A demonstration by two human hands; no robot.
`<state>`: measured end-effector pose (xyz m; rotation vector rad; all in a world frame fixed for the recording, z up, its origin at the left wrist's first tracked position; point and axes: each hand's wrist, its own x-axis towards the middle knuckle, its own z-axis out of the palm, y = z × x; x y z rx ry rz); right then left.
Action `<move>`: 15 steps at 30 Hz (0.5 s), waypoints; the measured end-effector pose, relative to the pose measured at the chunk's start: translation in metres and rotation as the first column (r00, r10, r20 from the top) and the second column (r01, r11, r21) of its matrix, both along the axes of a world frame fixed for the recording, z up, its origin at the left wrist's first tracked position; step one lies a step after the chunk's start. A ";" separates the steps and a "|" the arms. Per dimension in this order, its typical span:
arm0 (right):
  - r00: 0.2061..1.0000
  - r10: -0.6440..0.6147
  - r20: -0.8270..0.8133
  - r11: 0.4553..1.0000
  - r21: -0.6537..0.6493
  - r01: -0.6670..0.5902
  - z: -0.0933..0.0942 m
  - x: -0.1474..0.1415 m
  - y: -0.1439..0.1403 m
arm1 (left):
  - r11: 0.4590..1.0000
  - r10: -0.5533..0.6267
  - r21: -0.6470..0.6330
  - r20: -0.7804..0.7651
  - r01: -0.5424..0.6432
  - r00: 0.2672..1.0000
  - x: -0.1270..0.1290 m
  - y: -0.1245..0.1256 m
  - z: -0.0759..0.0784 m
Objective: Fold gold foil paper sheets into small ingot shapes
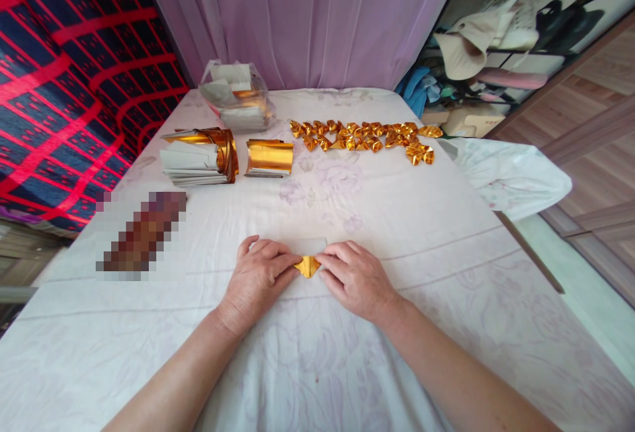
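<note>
Both my hands rest on the white cloth-covered table [397, 220], pressing a small sheet of gold foil paper [308, 265] between them. My left hand [258, 280] pins its left side with the fingertips. From the right, my right hand [354, 278] pinches the folded gold corner. The paper's white back side shows just behind my fingers. Several finished folded gold pieces [364, 136] lie in rows at the far side of the table.
Two stacks of gold-and-white paper sheets [198, 157] [269, 157] sit at the far left, with a clear plastic bag of more sheets [238, 96] behind them. A blurred-out object [141, 233] lies left of my hands. A purple curtain hangs behind; shelves stand at right.
</note>
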<state>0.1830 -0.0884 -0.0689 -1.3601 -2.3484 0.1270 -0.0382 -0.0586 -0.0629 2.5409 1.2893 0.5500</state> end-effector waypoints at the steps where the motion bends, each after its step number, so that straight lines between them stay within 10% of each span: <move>1: 1.000 0.002 -0.007 1.000 -0.005 -0.002 0.000 0.000 0.000 | 1.000 -0.002 0.002 -0.004 0.002 1.000 0.000 0.000 0.000; 15: 1.000 -0.007 -0.017 1.000 0.007 0.007 -0.004 -0.002 0.004 | 0.999 -0.023 0.048 0.000 0.023 1.000 0.002 0.001 -0.003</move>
